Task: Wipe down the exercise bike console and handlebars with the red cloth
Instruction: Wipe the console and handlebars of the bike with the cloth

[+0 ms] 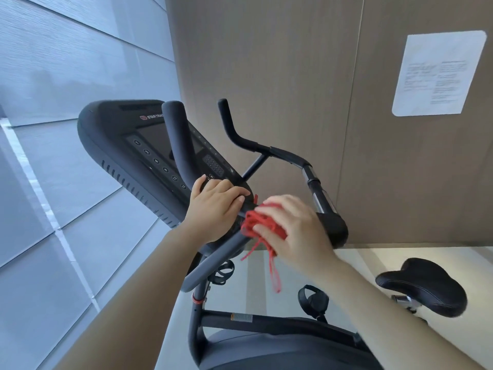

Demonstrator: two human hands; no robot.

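Note:
The black exercise bike console (128,140) with numbered buttons tilts across the upper left, seen at a slant. Black handlebars (178,140) rise in front of it, with a second bar (240,140) curving off to the right. My left hand (213,206) grips the near handlebar at the console's lower edge, fingers curled over it. Right beside it, my right hand (296,231) holds the bunched red cloth (260,225) against the handlebar; loose red loops dangle below the hand. The hand is slightly blurred.
The black saddle (424,287) sits at the lower right, the frame and bottle cage (222,273) below the hands. A brown wall panel with a white notice (437,73) stands behind the bike. Grey window blinds fill the left side.

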